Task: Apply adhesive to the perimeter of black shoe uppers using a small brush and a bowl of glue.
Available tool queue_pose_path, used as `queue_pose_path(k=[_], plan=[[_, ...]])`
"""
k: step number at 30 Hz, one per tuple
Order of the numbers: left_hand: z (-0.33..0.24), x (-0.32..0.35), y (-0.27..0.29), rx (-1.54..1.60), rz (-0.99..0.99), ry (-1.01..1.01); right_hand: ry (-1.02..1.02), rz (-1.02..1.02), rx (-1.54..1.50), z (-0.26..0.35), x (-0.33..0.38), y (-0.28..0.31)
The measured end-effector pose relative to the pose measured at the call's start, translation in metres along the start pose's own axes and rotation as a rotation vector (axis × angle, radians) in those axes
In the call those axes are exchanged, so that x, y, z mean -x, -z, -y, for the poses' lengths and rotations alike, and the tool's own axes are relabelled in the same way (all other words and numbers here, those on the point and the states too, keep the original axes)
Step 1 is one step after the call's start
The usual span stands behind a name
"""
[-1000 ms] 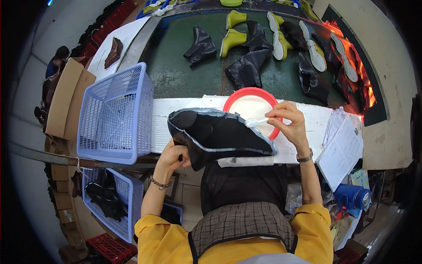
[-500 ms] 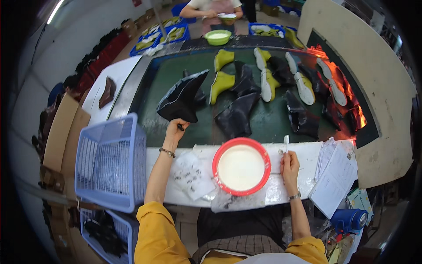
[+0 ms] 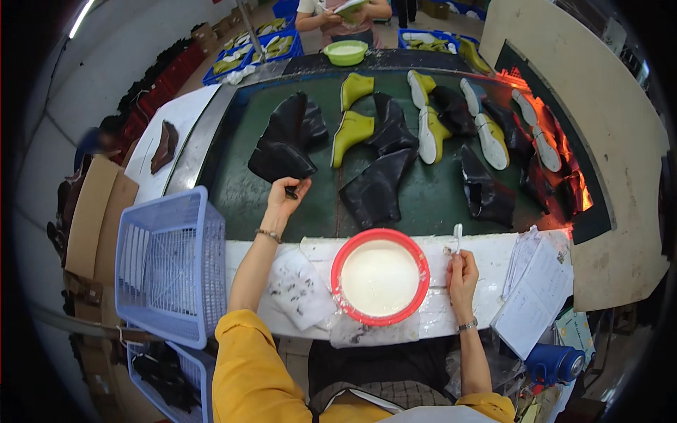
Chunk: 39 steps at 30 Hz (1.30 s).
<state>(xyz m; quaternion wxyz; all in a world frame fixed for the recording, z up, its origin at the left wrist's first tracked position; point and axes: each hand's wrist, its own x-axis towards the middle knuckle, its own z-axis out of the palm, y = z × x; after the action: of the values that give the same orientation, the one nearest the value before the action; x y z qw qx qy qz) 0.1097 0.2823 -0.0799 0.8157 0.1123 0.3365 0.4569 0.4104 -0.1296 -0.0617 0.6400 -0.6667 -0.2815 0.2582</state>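
Note:
My left hand (image 3: 288,196) is closed, pinching the near edge of a black boot upper (image 3: 278,144) at the left of the green belt. A small dark piece shows between its fingers; whether it is part of the boot upper I cannot tell. Behind that boot upper lies another black one (image 3: 312,125), partly covered. Over the white ledge at the right, my right hand (image 3: 462,276) grips a slim white brush (image 3: 458,236), head upward. Between my hands stands a red-rimmed basin (image 3: 337,271) of creamy white liquid.
Yellow-green shoe pieces (image 3: 352,134), white soles (image 3: 491,144) and black boot uppers (image 3: 377,189) lie on the belt (image 3: 233,180), near a glowing heater (image 3: 582,187). A blue basket (image 3: 204,268) stands left; papers (image 3: 532,296) and a blue flask (image 3: 553,363) right. A co-worker (image 3: 345,25) stands opposite.
The black boot upper in my left hand has turned and come down: its pale inner edge no longer shows, and its dark outer side faces up. My right hand stays nearly still with the brush.

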Motion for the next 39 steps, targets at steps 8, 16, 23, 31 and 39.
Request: queue_pose_path(k=[8,16,23,31,39], plan=[[0.019,0.093,0.054,0.166,-0.061,0.121,0.016,0.066,0.004,0.000,-0.004,-0.006],[0.013,0.118,0.044,0.207,-0.046,0.062,0.065,0.042,0.001,-0.011,-0.001,0.000],[-0.022,0.118,0.054,0.303,0.054,0.174,0.056,0.040,0.027,-0.012,-0.002,0.002],[0.025,0.138,0.006,-0.116,-0.037,0.184,0.041,0.052,0.009,-0.010,-0.001,0.001],[-0.067,0.387,0.070,-1.536,-0.672,-1.533,0.054,0.050,0.002,-0.011,0.000,0.003]])
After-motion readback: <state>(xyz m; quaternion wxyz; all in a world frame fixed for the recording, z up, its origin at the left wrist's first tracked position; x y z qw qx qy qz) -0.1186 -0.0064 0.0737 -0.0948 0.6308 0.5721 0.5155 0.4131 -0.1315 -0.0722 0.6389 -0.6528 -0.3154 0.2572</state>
